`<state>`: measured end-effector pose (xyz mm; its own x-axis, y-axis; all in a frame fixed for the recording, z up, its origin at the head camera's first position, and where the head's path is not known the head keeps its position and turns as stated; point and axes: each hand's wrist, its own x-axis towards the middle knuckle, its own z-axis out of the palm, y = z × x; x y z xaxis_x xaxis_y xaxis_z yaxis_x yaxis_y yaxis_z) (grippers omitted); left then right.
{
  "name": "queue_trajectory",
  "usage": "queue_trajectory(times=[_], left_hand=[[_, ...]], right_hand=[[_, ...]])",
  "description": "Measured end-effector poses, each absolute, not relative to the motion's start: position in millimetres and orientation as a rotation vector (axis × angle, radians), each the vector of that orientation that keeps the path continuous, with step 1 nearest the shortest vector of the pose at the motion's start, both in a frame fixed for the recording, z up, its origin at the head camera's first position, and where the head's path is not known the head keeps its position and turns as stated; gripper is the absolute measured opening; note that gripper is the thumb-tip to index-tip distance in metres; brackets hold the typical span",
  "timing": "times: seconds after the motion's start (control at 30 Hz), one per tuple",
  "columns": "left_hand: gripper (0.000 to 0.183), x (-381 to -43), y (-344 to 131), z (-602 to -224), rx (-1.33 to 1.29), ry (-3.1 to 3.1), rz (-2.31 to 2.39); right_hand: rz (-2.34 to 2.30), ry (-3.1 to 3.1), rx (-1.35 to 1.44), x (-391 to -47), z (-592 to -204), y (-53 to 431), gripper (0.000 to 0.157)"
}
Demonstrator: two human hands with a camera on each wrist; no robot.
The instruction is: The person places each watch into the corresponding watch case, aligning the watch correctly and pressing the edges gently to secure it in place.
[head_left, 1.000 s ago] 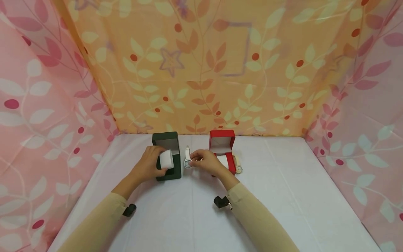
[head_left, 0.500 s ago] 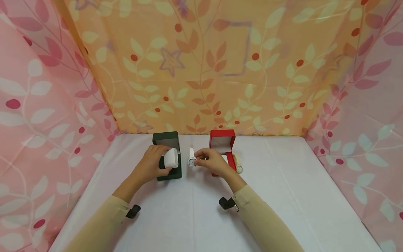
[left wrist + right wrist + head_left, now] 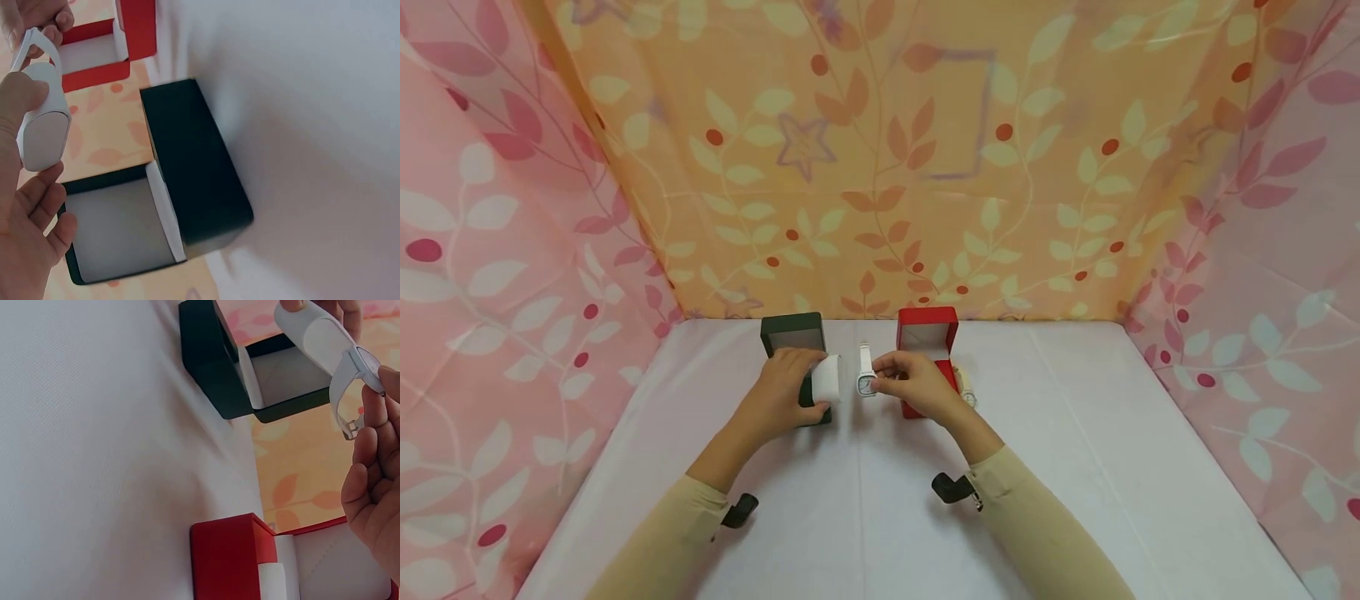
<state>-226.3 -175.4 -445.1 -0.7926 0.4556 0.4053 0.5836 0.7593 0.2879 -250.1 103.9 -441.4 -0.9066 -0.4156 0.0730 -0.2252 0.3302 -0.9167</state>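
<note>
My left hand grips a white watch cushion between thumb and fingers, above the front right of the dark green watch box. My right hand pinches a white wristwatch at its case. The watch hangs just right of the cushion, its strap unfastened and pointing away. In the right wrist view the strap curves down to a buckle, and the watch overlaps the cushion's end; whether they touch, I cannot tell. The green box's lid stands up; my left hand hides much of its base.
A red watch box stands with its lid up behind my right hand, with a white cushion in it. Against its right side lies a cream-strapped watch. A white cloth covers the table, and patterned curtains enclose it.
My left hand has brought the cushion rightward, from over the green box's base to its right edge. My right hand and the white watch have shifted slightly right; the gap between cushion and watch has narrowed.
</note>
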Motion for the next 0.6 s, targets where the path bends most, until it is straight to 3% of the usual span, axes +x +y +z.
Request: queue_trajectory(times=[0.6], left_hand=[[0.079,-213.4,-141.6,-443.1,-0.852,-2.574,-0.634]], right_hand=[[-1.695,2.319,-0.55,-234.2,-428.8,115.5,0.029]])
